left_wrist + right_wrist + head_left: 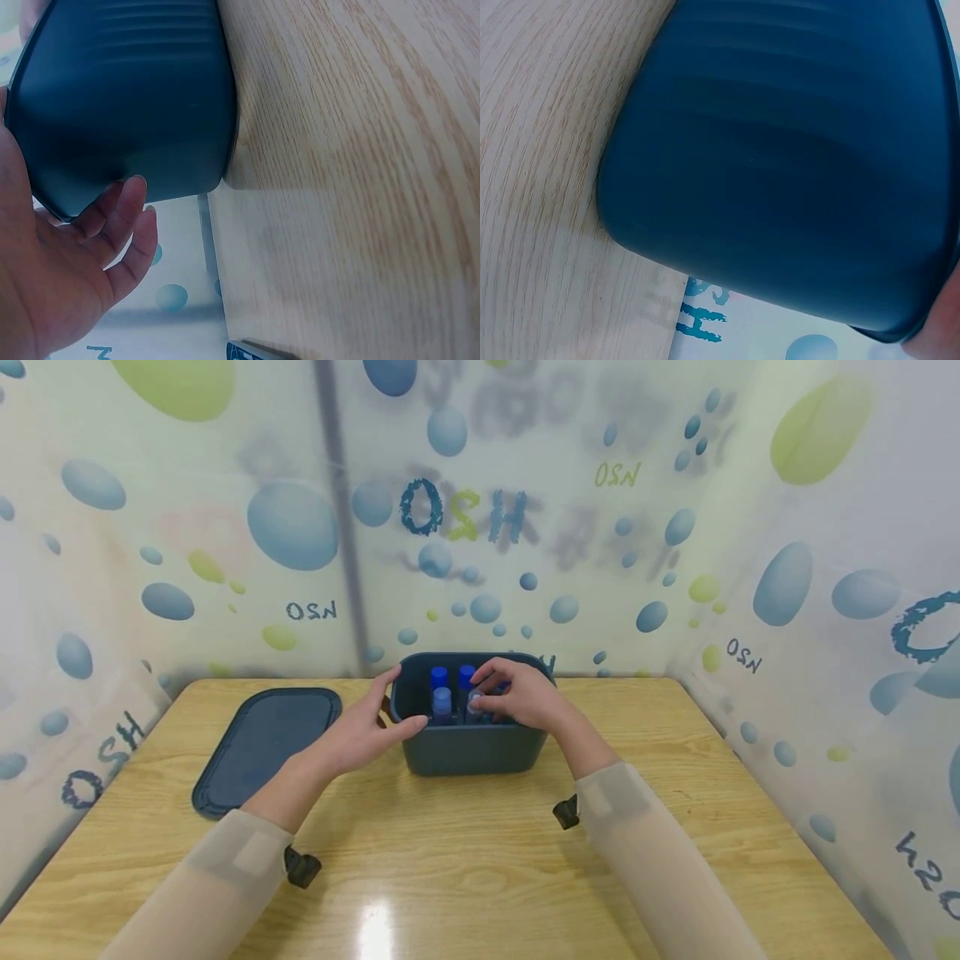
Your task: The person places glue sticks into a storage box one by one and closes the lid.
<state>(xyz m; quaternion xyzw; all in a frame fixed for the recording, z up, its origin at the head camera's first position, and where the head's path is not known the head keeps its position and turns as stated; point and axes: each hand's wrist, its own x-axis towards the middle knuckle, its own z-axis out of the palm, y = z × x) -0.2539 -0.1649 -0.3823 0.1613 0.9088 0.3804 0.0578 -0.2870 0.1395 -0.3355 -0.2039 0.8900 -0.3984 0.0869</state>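
A dark blue-green storage bin (472, 752) stands upright on the table with its top uncovered. Inside are several small bottles, including one with a blue cap (439, 677) and one with a clear, bluish cap (442, 700). My left hand (367, 727) grips the bin's left end, thumb on the front rim; its bent fingers (133, 217) touch the outer wall in the left wrist view. Reaching over the right side, my right hand (521, 693) pinches the clear top of a small bottle (474, 703) in the bin. The bin wall (780, 165) hides that grasp in the right wrist view.
A flat dark blue lid (262, 743) lies on the wooden table (450, 860) left of the bin. Behind the bin hangs a pale curtain (480, 577) with blue and green spots, which also lines both sides. Black wrist mounts (302, 867) sit below the sleeves.
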